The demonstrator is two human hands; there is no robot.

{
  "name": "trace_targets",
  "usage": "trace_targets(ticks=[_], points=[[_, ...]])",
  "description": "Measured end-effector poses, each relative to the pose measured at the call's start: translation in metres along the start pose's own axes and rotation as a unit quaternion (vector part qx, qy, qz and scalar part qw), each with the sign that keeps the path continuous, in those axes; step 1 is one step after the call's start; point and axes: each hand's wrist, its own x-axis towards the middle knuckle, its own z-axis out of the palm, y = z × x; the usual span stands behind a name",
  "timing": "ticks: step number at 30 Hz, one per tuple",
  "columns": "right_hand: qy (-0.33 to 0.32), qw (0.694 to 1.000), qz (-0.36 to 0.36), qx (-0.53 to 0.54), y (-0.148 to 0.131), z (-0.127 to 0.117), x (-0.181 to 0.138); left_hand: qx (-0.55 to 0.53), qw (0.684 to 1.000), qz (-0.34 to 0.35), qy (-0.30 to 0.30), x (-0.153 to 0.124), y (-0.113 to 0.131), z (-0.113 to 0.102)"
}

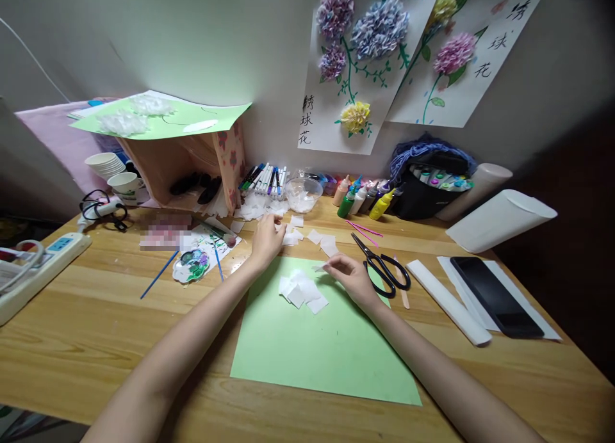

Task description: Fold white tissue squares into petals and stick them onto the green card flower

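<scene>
My left hand [268,239] reaches over the loose white paper squares [292,237] behind the green sheet, its fingers bent down at them. Whether it grips one is hidden. In my right hand [350,276], thumb and fingers pinch a small white paper square [319,268] above the far edge of the green sheet [327,353]. A small pile of white paper squares [302,290] lies on that sheet, between and in front of my hands. Black-handled scissors [384,267] rest just right of my right hand, partly on the sheet.
Paint bottles [358,200], markers [269,179] and a clear bowl [303,193] line the back. Left stand a paint palette [191,265], brushes and a power strip [43,273]. Right are a white paper roll [446,302] and a phone [497,296]. Flower pictures [343,110] hang on the wall.
</scene>
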Motion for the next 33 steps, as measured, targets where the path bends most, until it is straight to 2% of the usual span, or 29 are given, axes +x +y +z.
trace_targets(ticks=[2, 5, 9, 12, 14, 17, 20, 24, 27, 30, 32, 33], points=[[-0.004, 1.000, -0.002, -0.004, 0.001, 0.000, -0.001, 0.097, 0.992, -0.048, -0.061, 0.019, -0.001, 0.003], [-0.012, 1.000, -0.004, -0.011, 0.001, 0.000, -0.002, 0.106, 0.987, -0.074, -0.091, 0.033, -0.001, 0.009], [-0.012, 1.000, -0.012, -0.016, 0.000, 0.001, -0.003, 0.088, 0.992, -0.065, -0.070, 0.031, 0.002, 0.009], [-0.005, 0.999, -0.029, -0.018, -0.001, 0.000, -0.002, 0.067, 0.997, -0.038, -0.026, 0.029, 0.005, 0.001], [-0.002, 0.999, -0.037, -0.016, -0.002, 0.000, -0.002, 0.029, 0.999, -0.022, 0.000, 0.030, 0.007, -0.005], [0.014, 0.999, -0.036, -0.009, -0.001, 0.001, 0.000, -0.072, 0.997, -0.028, -0.006, 0.037, 0.009, -0.011], [0.026, 0.999, -0.038, -0.008, 0.000, 0.001, 0.001, -0.162, 0.987, -0.019, 0.001, 0.056, 0.015, -0.010], [0.020, 0.999, -0.031, -0.021, 0.003, 0.001, -0.001, -0.180, 0.983, -0.014, 0.045, 0.097, 0.030, 0.000], [0.026, 1.000, -0.002, -0.016, 0.000, -0.002, -0.003, -0.202, 0.979, -0.014, 0.040, 0.122, 0.037, 0.004], [0.052, 0.998, 0.004, -0.023, -0.015, -0.004, 0.014, -0.210, 0.977, 0.009, 0.028, 0.121, 0.033, -0.003], [0.061, 0.997, -0.017, -0.054, -0.031, -0.004, 0.043, -0.205, 0.978, 0.030, 0.027, 0.105, 0.023, -0.013], [0.074, 0.993, -0.051, -0.071, -0.040, -0.003, 0.063, -0.199, 0.979, 0.043, 0.029, 0.094, 0.017, -0.019]])
